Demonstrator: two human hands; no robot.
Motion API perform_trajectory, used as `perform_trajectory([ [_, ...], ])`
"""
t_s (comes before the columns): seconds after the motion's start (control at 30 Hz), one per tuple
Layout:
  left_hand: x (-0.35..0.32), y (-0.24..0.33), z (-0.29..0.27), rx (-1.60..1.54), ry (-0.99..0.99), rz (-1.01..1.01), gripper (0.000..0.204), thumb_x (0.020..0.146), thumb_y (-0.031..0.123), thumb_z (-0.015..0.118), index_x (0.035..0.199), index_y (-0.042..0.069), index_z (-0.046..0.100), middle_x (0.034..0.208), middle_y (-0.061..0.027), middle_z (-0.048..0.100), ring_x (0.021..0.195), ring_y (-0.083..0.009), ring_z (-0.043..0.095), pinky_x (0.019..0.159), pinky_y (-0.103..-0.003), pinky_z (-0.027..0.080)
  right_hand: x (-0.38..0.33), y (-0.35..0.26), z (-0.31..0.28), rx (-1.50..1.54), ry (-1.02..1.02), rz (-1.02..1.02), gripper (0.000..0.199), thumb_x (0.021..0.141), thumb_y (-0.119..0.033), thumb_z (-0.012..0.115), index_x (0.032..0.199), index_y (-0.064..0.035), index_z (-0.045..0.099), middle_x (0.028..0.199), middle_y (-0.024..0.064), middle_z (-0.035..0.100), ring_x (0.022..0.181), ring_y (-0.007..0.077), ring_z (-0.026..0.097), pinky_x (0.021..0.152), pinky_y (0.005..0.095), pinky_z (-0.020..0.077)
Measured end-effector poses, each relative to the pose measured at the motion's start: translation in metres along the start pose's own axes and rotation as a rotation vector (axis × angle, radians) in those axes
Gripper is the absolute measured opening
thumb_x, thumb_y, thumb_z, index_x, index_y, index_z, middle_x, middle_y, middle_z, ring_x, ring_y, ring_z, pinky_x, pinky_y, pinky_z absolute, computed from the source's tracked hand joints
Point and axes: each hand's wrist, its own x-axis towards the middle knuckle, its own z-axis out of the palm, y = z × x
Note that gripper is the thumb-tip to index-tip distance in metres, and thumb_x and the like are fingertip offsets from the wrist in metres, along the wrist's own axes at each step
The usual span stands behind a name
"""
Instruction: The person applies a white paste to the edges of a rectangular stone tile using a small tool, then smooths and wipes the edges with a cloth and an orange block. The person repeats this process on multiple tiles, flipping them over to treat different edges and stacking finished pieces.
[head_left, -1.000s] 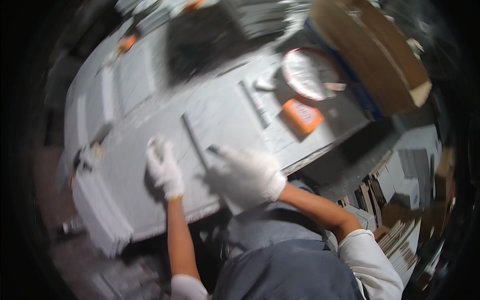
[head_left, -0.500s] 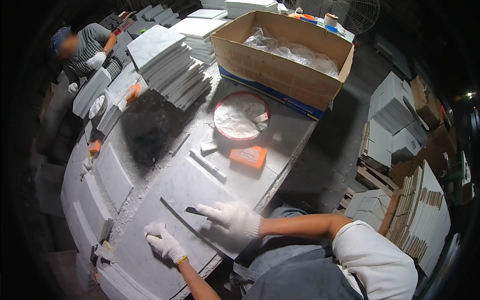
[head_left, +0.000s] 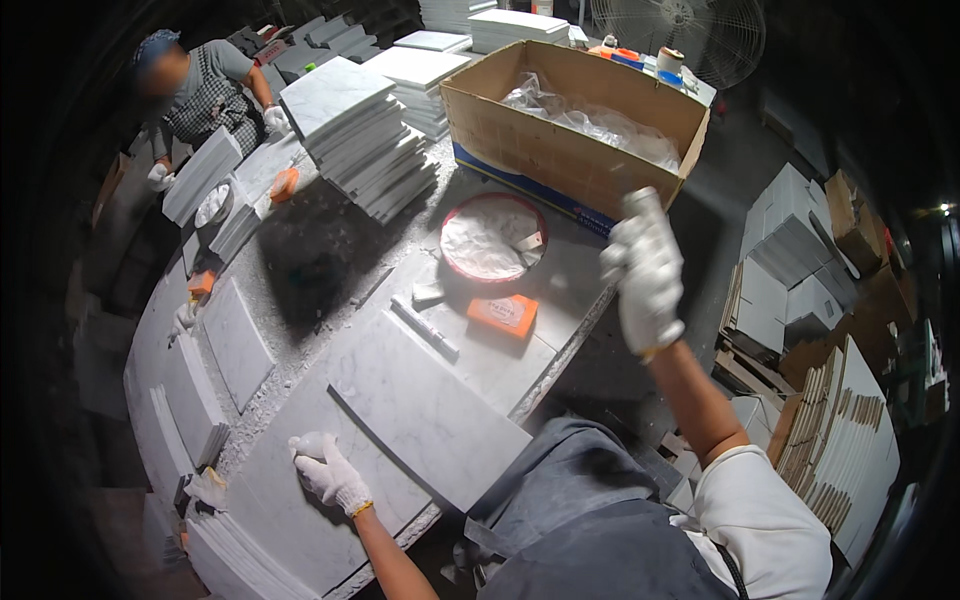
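My left hand (head_left: pixel 330 474), in a white knit glove, rests on a pale marble tile (head_left: pixel 375 490) with its fingers closed round a small whitish wad (head_left: pixel 318 444). A second marble tile (head_left: pixel 430 410) lies to its right, showing a dark edge and jutting past the table's front. My right hand (head_left: pixel 645 275), also gloved, is raised off the table in front of the cardboard box (head_left: pixel 530 135). Motion smears its fingers, so whatever it may hold cannot be made out. Left of it lie an orange block (head_left: pixel 503 314) and a round red-rimmed tub of white powder (head_left: pixel 485 238).
Clear plastic bags (head_left: pixel 590 125) fill the box. Tall tile stacks (head_left: pixel 345 125) stand at the back left. Across the table a co-worker (head_left: pixel 205 95) in gloves works beside tiles. A fan (head_left: pixel 690 40) stands behind; cartons (head_left: pixel 780 240) and flat cardboard (head_left: pixel 830 430) lie right.
My right hand has lifted from the right-hand tile and swung up and right toward the box. The dark tool at its fingertips no longer shows. My left hand has barely moved.
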Motion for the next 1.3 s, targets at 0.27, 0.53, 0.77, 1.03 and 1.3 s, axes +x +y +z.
perform_trajectory([
  [0.27, -0.003, 0.001, 0.0, -0.033, 0.02, 0.018, 0.064, 0.089, 0.038, 0.075, 0.141, 0.004, 0.057, 0.145, -0.016, 0.06, 0.13, -0.0348, 0.058, 0.108, -0.044, 0.047, 0.138, -0.046, -0.065, 0.266, -0.054, -0.279, 0.026, 0.109, -0.03, 0.057, 0.129, -0.0141, 0.051, 0.099, -0.0031, 0.05, 0.078, 0.0086, 0.048, 0.069, 0.0221, 0.048],
  [0.53, -0.004, -0.001, -0.003, 0.057, -0.028, -0.019, 0.069, 0.088, 0.036, 0.077, 0.145, 0.006, 0.053, 0.143, -0.0181, 0.061, 0.13, -0.0368, 0.057, 0.108, -0.045, 0.046, 0.035, -0.02, 0.017, 0.184, -0.078, 0.332, 0.022, 0.108, -0.018, 0.058, 0.13, -0.0151, 0.055, 0.089, -0.0029, 0.05, 0.078, 0.0101, 0.052, 0.06, 0.0219, 0.0457],
  [0.77, -0.036, 0.001, -0.02, -0.028, -0.022, 0.055, 0.073, 0.085, 0.025, 0.081, 0.148, 0.008, 0.05, 0.144, -0.0184, 0.058, 0.129, -0.0365, 0.056, 0.11, -0.045, 0.045, 0.079, -0.038, -0.034, 0.419, -0.217, 0.098, 0.011, 0.11, -0.023, 0.055, 0.114, -0.0134, 0.057, 0.091, -0.0041, 0.051, 0.08, 0.0067, 0.051, 0.064, 0.0183, 0.0475],
  [1.03, -0.049, -0.007, -0.021, -0.026, 0.032, 0.029, 0.078, 0.08, 0.026, 0.086, 0.148, 0.014, 0.049, 0.138, -0.0137, 0.062, 0.133, -0.0326, 0.053, 0.112, -0.045, 0.042, 0.177, -0.03, -0.117, 0.547, -0.64, -0.022, 0.02, 0.113, -0.019, 0.045, 0.119, -0.0083, 0.06, 0.106, 0.0014, 0.065, 0.097, 0.0098, 0.065, 0.083, 0.0223, 0.0557],
  [1.3, -0.049, -0.015, -0.022, -0.027, 0.09, 0.208, 0.079, 0.08, 0.028, 0.086, 0.147, 0.006, 0.049, 0.138, -0.0141, 0.063, 0.133, -0.0332, 0.054, 0.115, -0.047, 0.038, 0.218, 0.005, -0.168, 0.584, -0.263, 0.149, 0.032, 0.112, -0.021, 0.049, 0.139, -0.0057, 0.057, 0.13, 0.0092, 0.068, 0.117, 0.0175, 0.068, 0.101, 0.0278, 0.0577],
])
